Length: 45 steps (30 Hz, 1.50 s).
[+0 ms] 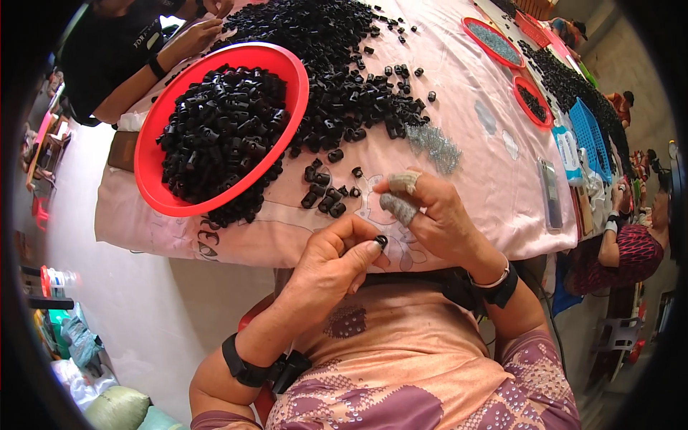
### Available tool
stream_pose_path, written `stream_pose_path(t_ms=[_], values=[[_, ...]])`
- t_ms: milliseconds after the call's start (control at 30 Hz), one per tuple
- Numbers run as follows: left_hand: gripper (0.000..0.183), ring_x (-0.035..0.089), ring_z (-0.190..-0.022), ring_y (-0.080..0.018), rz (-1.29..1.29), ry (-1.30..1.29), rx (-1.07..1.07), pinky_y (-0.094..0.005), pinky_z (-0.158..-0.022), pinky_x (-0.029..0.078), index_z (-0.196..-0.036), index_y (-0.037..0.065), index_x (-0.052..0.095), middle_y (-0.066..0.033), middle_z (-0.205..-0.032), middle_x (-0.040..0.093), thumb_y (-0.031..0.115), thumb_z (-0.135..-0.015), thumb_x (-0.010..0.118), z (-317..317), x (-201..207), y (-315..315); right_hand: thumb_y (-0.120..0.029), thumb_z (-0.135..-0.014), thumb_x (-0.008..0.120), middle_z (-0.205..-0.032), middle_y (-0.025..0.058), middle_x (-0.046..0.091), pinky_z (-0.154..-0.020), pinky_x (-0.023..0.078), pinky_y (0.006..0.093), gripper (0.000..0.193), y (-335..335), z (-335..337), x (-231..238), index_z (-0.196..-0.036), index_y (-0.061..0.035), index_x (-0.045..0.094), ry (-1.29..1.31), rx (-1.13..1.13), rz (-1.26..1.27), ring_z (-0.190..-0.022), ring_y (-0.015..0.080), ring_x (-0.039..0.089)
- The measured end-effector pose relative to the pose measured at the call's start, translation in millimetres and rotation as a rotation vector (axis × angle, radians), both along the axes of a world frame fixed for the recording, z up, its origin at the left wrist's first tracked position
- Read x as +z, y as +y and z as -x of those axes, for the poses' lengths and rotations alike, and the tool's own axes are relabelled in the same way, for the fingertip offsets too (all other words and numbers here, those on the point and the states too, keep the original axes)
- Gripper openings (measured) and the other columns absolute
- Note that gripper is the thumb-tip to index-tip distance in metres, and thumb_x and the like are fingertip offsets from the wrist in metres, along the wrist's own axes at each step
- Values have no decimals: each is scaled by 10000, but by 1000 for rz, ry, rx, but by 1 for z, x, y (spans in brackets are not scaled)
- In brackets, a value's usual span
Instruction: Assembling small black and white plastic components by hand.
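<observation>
My left hand (pixel 333 254) pinches a small black plastic part (pixel 381 241) between thumb and fingertips, just above the table's near edge. The part shows a round open end. To its right and a little farther off is my right hand (pixel 437 211), with cloth wraps on its thumb and a finger. Those fingers are drawn together; whatever they may hold is too small to make out. Several loose black parts (pixel 326 195) lie beyond my hands. A little pile of thin silvery metal pieces, perhaps springs (pixel 435 147), rests past my right hand.
A red basin (pixel 302 93) heaped with black parts stands at the left. Behind it spreads a large black heap (pixel 308 36). Another person's hand (pixel 197 39) works at the far left. Two red trays (pixel 517 89), a phone (pixel 550 193) and a blue basket (pixel 589 136) are on the right.
</observation>
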<state>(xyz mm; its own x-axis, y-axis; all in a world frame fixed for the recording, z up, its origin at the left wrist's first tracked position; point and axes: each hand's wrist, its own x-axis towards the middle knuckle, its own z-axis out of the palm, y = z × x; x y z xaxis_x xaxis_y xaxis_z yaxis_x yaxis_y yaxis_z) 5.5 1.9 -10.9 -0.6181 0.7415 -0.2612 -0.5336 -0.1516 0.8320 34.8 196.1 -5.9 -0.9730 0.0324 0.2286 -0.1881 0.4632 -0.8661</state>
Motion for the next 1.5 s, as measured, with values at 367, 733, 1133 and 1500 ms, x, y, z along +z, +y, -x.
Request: stream_pose_path(t_ms=[367,733,1133,1500], values=[[165,416,-525,-15,47,-3,-92,-157,-465,332,-1002,26,557,-66,-813,638,178,-949,594,0,7,-3,43,-733,574,-924,152,550,-728,491,427,352,-1,55,0,-1059,-85,614,121,113,-764,-862,368,599],[132,414,-533,-15,49,10,-52,-155,-477,336,-1000,35,552,-61,-814,643,156,-953,577,1,7,-3,-24,-755,636,-898,160,573,-675,495,432,217,10,38,-9,-960,-54,572,166,4,-793,-782,368,606],[110,416,-532,-18,63,10,-39,-154,-470,330,-1003,35,551,-58,-809,646,130,-953,570,2,2,-1,50,-687,592,-935,134,563,-703,507,413,405,15,26,-5,-1061,-102,612,110,-7,-712,-812,346,609],[127,423,-529,-15,66,5,-52,-151,-468,336,-996,32,555,-57,-809,645,147,-951,582,0,4,-1,26,-655,637,-896,135,563,-668,493,416,329,4,25,-10,-966,-73,597,204,-4,-797,-795,344,597]])
